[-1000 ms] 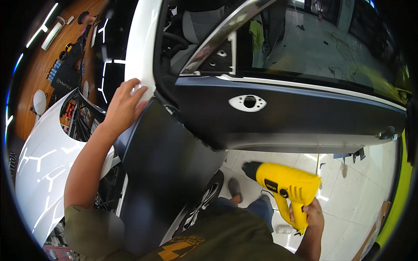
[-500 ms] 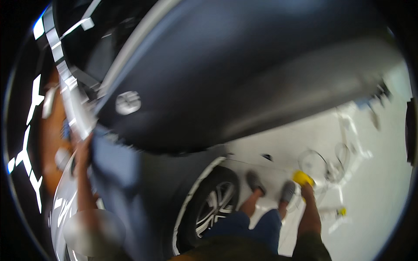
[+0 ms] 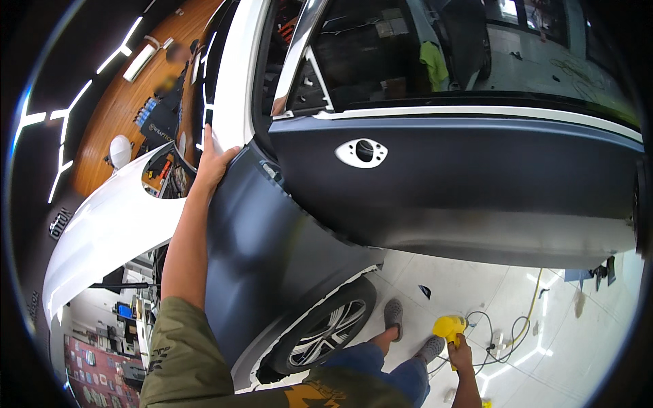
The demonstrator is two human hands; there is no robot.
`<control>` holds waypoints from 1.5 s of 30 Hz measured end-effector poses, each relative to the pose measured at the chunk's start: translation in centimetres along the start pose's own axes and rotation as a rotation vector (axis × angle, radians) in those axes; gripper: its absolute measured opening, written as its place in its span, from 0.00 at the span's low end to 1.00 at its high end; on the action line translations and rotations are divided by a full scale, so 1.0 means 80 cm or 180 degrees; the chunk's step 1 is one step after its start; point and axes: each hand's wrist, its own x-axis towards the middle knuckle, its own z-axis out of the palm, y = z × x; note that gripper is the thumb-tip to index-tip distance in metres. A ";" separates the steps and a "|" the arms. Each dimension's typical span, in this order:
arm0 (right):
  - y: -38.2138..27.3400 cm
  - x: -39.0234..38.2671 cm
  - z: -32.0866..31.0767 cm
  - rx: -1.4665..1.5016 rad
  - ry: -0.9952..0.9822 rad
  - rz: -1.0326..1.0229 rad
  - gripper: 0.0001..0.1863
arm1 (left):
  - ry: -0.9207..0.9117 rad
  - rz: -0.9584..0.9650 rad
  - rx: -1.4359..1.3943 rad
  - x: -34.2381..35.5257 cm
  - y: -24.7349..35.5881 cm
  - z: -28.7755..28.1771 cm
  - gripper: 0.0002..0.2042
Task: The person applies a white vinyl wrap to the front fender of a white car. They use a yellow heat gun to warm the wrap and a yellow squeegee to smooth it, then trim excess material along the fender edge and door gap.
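Observation:
My left hand point(image 3: 216, 163) rests at the foot of the car's white windshield pillar point(image 3: 235, 75), thumb and fingers spread. It touches the upper rear corner of the fender point(image 3: 252, 231), which is covered in dark matte film. Low beside my leg, my right hand point(image 3: 460, 355) grips a yellow heat gun point(image 3: 447, 328) by its handle. The open car door point(image 3: 442, 177) carries the same dark finish and has a white oval plate point(image 3: 362, 153) where a handle would sit. Ragged film edges point(image 3: 326, 289) run along the wheel arch.
The white hood point(image 3: 109, 217) stands raised on the left. Below the fender is the front wheel point(image 3: 330, 333). A cable point(image 3: 490, 347) loops over the pale tiled floor point(image 3: 401, 272), near a small dark scrap point(image 3: 424, 292). A work table with bottles and boxes point(image 3: 160, 115) stands far left.
The view has swung so that the door window and white pillar now show. My left hand stays on the car at the fender's corner. The heat gun remains in my right hand.

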 end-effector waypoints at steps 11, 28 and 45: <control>0.094 0.138 0.103 -0.0521 -0.0167 0.0058 0.26 | 0.0053 -0.0298 0.0779 0.008 0.026 0.008 0.58; -0.168 -0.133 -0.094 0.2214 -0.0870 -0.1816 0.29 | 0.0145 -0.0104 -0.1565 0.008 0.013 -0.010 0.41; -0.582 -0.209 -0.098 0.3695 -0.0695 -0.3457 0.25 | 0.0413 -0.0102 -0.0558 -0.011 -0.004 -0.010 0.37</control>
